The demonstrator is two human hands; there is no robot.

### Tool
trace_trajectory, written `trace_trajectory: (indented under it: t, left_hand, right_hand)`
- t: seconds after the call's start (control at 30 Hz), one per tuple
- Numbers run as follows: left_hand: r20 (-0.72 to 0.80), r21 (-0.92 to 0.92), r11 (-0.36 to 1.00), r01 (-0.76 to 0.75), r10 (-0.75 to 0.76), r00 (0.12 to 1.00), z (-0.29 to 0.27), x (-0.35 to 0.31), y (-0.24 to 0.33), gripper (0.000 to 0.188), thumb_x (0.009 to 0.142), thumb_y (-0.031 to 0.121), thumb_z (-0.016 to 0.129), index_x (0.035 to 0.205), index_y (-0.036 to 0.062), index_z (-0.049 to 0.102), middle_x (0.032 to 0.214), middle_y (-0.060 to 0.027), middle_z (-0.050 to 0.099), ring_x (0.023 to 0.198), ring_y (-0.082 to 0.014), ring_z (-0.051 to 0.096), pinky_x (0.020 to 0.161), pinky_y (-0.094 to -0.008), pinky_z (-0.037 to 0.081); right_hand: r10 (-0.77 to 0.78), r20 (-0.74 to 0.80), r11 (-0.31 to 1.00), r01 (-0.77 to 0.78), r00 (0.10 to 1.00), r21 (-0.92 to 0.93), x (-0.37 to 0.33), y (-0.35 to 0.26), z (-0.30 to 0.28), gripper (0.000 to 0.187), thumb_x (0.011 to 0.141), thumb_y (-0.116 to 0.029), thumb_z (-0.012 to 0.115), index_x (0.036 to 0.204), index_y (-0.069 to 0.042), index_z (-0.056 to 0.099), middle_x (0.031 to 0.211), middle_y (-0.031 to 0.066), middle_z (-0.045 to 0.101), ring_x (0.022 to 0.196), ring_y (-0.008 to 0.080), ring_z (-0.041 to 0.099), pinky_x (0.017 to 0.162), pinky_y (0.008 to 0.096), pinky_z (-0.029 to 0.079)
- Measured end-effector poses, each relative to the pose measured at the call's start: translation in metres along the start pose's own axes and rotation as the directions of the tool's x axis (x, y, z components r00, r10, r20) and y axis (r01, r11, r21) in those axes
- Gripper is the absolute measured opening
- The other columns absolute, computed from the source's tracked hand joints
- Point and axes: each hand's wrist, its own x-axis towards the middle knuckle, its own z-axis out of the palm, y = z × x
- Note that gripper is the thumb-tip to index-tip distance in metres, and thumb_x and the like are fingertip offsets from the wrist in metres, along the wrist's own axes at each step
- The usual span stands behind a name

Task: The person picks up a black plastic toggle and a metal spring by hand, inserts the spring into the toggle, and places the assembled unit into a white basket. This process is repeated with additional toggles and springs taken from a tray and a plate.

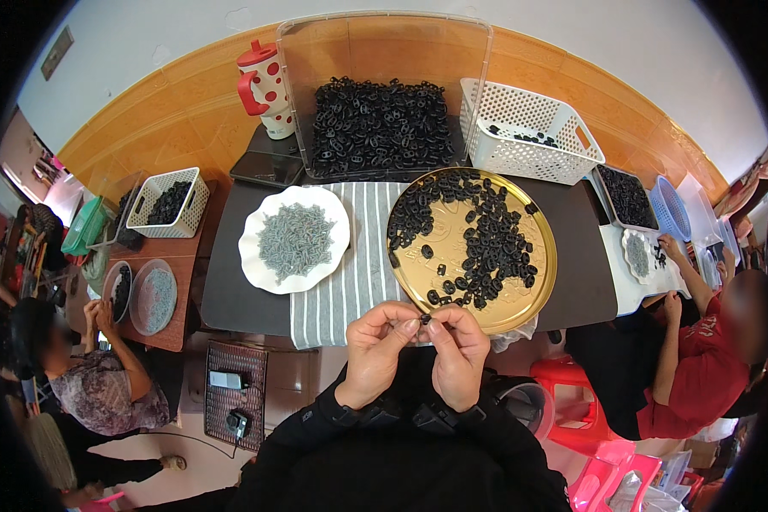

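Observation:
Both my hands meet in front of the table's near edge, thumbs and fingertips pinched together. Between them is a small black part (425, 319), mostly covered by the fingers. My left hand (377, 352) grips it from one side and my right hand (457, 357) from the other. Just beyond my fingers lies a round gold tray (520, 309) with many small black oval parts (495, 247) scattered on it. To the left, a white wavy-edged plate (254, 224) holds a heap of small grey-green pieces (295, 242), too small to name. A grey-and-white striped cloth (363, 256) runs between tray and plate.
A clear bin (384, 51) full of black parts stands at the back, with a white basket (529, 128) on its right. A polka-dot tumbler (269, 90) and a phone (267, 169) are on its left. Other people work at tables on both sides. A red stool (563, 375) stands lower right.

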Motion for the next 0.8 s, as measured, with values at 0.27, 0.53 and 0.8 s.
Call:
trace_trajectory:
  t: [0.27, 0.53, 0.8]
  left_hand:
    - [-0.017, 0.026, 0.999, -0.04, 0.041, 0.999, 0.005, -0.004, -0.004, 0.005, 0.088, -0.005, 0.059, 0.092, -0.0046, 0.062, 0.094, -0.0088, 0.061, 0.077, -0.0118, 0.06, 0.07, -0.0239, 0.05]
    - [0.03, 0.158, 0.974, -0.161, 0.159, 0.987, 0.011, -0.006, -0.004, 0.007, 0.088, -0.006, 0.059, 0.094, -0.0049, 0.061, 0.099, -0.0082, 0.058, 0.079, -0.0098, 0.057, 0.07, -0.0223, 0.049]
    - [0.051, 0.008, 1.0, -0.019, 0.018, 0.999, 0.014, 0.0, 0.019, 0.018, 0.087, -0.005, 0.058, 0.106, -0.0049, 0.061, 0.104, -0.0107, 0.06, 0.088, -0.0146, 0.059, 0.073, -0.0253, 0.05]
  right_hand:
    - [-0.076, 0.017, 0.989, 0.077, 0.997, -0.124, -0.003, 0.002, 0.0, 0.004, 0.091, 0.004, 0.054, 0.095, 0.003, 0.055, 0.088, 0.0031, 0.055, 0.076, 0.0075, 0.056, 0.071, 0.0213, 0.048]
    - [-0.148, 0.035, 0.97, 0.152, 0.988, -0.192, -0.006, 0.001, -0.001, 0.003, 0.091, 0.004, 0.055, 0.094, 0.003, 0.056, 0.088, 0.0024, 0.055, 0.075, 0.0063, 0.052, 0.067, 0.02, 0.045]
    - [-0.009, -0.063, 1.0, 0.009, 0.998, 0.002, -0.002, -0.013, -0.012, 0.007, 0.09, 0.002, 0.056, 0.097, 0.002, 0.057, 0.087, 0.0049, 0.059, 0.073, 0.0102, 0.054, 0.068, 0.0224, 0.045]
